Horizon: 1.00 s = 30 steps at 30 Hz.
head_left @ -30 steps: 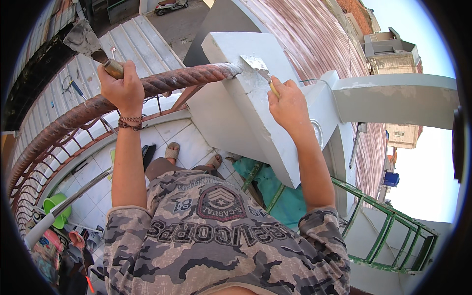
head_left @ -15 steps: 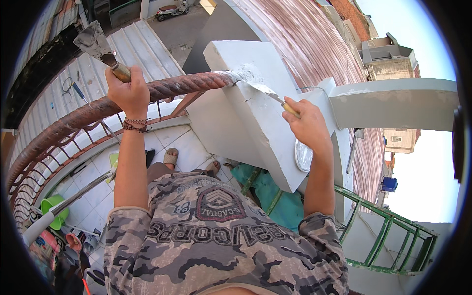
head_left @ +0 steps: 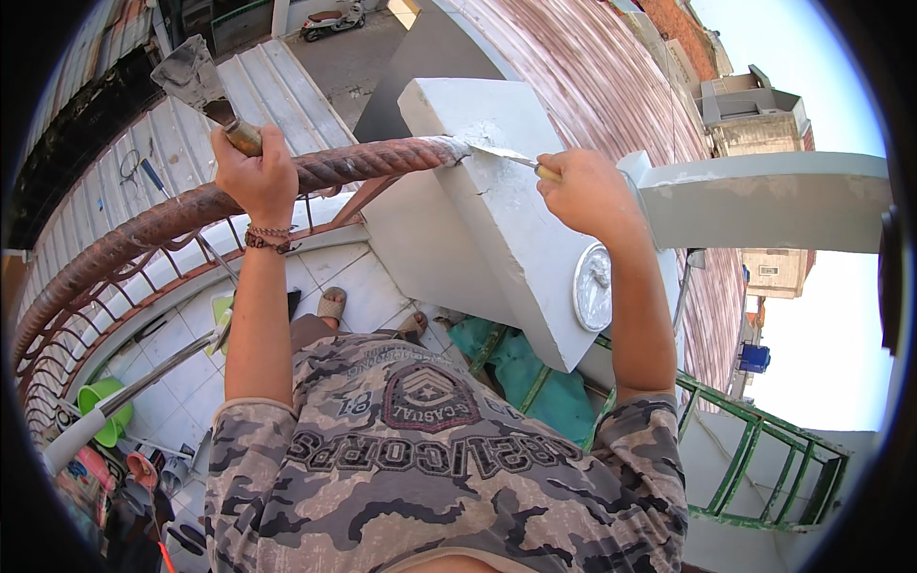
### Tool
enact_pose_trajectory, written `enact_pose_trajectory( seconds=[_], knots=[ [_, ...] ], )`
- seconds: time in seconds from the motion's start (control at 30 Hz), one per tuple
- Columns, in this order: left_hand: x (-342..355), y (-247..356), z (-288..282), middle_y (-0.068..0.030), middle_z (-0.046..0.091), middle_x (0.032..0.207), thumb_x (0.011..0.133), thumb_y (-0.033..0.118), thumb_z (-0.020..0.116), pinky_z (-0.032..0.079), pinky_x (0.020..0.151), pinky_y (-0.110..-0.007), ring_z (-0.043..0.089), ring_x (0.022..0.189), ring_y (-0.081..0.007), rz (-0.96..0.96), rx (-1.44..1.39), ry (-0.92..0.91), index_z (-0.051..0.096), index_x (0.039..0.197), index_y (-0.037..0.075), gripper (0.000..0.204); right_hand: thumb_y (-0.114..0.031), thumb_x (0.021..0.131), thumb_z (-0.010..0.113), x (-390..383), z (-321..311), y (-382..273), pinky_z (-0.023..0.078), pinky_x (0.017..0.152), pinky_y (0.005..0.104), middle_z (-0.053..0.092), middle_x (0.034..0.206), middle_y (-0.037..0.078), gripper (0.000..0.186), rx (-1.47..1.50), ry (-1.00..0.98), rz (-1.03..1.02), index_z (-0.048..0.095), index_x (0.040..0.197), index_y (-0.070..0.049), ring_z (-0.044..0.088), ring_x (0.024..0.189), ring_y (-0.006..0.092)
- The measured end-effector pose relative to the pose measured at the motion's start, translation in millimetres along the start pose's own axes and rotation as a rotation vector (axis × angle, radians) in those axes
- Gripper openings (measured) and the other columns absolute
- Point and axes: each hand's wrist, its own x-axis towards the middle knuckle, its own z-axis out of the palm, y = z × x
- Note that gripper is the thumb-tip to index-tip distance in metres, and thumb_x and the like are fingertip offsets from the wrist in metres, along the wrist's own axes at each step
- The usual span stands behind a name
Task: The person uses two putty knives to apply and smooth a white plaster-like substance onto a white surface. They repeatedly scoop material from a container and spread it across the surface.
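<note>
My left hand (head_left: pixel 256 177) is closed on the wooden handle of a wide putty knife (head_left: pixel 186 72) with grey-smeared blade, against the rusty twisted railing (head_left: pixel 363 162). My right hand (head_left: pixel 585 191) grips the pale yellow handle of a narrower putty knife (head_left: pixel 501 151). Its whitish blade lies at the white concrete pillar (head_left: pixel 497 258), on a patch of white paste (head_left: pixel 479 134) where the railing's end meets it. A round pale disc (head_left: pixel 592 286) shows on the pillar beside my right forearm.
Below are a tiled floor (head_left: pixel 339 267), a green bucket (head_left: pixel 110 406), teal cloth (head_left: pixel 530 392) and a green ladder (head_left: pixel 740 444). A concrete beam (head_left: pixel 764 201) reaches right. Corrugated roofs (head_left: pixel 272 91) lie beyond the railing, with blue-handled tools (head_left: pixel 151 175) and a parked scooter (head_left: pixel 330 21) farther off.
The right-hand knife first dropped down and right from the paste patch, then moved back up toward it, lying flatter. My left hand with its knife has shifted slightly right.
</note>
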Motion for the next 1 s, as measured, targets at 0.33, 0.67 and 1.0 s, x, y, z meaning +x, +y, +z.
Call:
enact_pose_trajectory(
  seconds=[0.33,0.67,1.0],
  knots=[
    [3,-5,3,-0.0064,0.058,0.063,0.082,0.011,0.068,0.047,0.054,-0.03,0.056,0.054,-0.0163,0.093,0.004,0.013,0.053,0.087,0.001,0.018,-0.01,0.084,0.056,-15,24,3,0.052,0.081,0.0464,0.068,0.092,0.023,0.022,0.103,0.021,0.036,0.069,0.096,0.003,0.065,0.089,0.0393],
    [5,-9,3,-0.0025,0.059,0.069,0.084,0.011,0.07,0.048,0.064,-0.029,0.06,0.064,-0.0145,-0.045,0.025,-0.068,0.054,0.089,0.003,0.019,-0.016,0.086,0.06,-17,43,12,0.051,0.08,0.0428,0.069,0.091,0.023,0.032,0.137,0.051,0.086,0.068,0.112,0.001,0.066,0.085,0.0368],
    [-25,57,-43,-0.0074,0.056,0.07,0.086,0.019,0.072,0.047,0.062,-0.032,0.053,0.064,-0.0148,-0.102,-0.048,-0.628,0.052,0.108,0.002,0.035,-0.026,0.1,0.056,-80,87,85,0.04,0.048,0.0225,0.062,0.094,0.009,0.043,1.633,0.008,0.054,0.054,0.129,0.006,0.054,0.068,0.0115]
  ],
)
